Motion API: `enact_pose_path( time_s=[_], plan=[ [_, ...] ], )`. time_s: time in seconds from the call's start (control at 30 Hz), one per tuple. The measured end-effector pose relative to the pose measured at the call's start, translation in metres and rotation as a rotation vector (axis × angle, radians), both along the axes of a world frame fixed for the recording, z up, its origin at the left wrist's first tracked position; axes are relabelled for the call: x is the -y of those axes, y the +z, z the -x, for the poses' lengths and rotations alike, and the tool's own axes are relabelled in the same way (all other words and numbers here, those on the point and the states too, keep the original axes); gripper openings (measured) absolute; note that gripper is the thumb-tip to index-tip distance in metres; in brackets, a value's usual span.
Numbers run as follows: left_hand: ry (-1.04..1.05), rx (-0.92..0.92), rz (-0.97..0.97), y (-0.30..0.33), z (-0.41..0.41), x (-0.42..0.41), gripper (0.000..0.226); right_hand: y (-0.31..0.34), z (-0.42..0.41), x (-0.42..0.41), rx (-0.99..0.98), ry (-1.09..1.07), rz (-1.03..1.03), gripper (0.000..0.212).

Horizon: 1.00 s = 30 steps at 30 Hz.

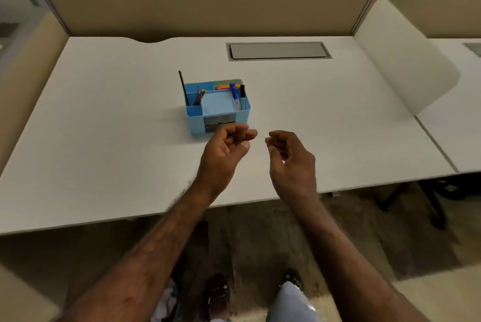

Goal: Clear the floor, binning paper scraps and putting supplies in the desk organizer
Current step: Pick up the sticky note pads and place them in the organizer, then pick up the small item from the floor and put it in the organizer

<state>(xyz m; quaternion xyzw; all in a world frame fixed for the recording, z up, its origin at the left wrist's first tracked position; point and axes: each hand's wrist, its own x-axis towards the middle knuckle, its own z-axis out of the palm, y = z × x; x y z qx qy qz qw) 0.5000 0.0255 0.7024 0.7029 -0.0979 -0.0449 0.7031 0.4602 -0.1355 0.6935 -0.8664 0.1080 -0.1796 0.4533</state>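
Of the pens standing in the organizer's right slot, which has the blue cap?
The left one of the pair: the blue-capped pen in the desk organizer. The black-capped pen stands right beside it, nearer the organizer's right wall.

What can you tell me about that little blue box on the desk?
The desk organizer is a light blue, plastic-looking box standing upright near the middle of the white desk. Dividers split its open top into compartments holding pens, pencils and bright sticky notes. A tall black stick leans at its back left corner. A small grey drawer sits low in front. Neither hand visibly touches it.
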Motion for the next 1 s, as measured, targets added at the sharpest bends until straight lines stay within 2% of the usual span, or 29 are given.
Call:
enact_pose_path(
  time_s=[0.3, 0.53, 0.73, 1.0],
  plan=[
    [-0.107, -0.031, 0.012, -0.021, 0.075, 0.06, 0.031, -0.012, 0.081, 0.053, -0.094, -0.036, -0.003, 0.031],
    [-0.165, -0.127, 0.019, -0.047, 0.159, 0.128, 0.033, -0.039, 0.169, 0.121, -0.117, -0.014, -0.036, 0.031],
    [-0.136, -0.182, -0.02, -0.071, 0.246, 0.172, 0.034, -0.072, 0.258, 0.165, -0.171, 0.02, -0.042, 0.03],
    [-0.147, -0.376, -0.086, -0.136, 0.33, 0.19, 0.033, -0.14, 0.342, 0.182, -0.341, 0.043, -0.077, 0.028]
  ],
)
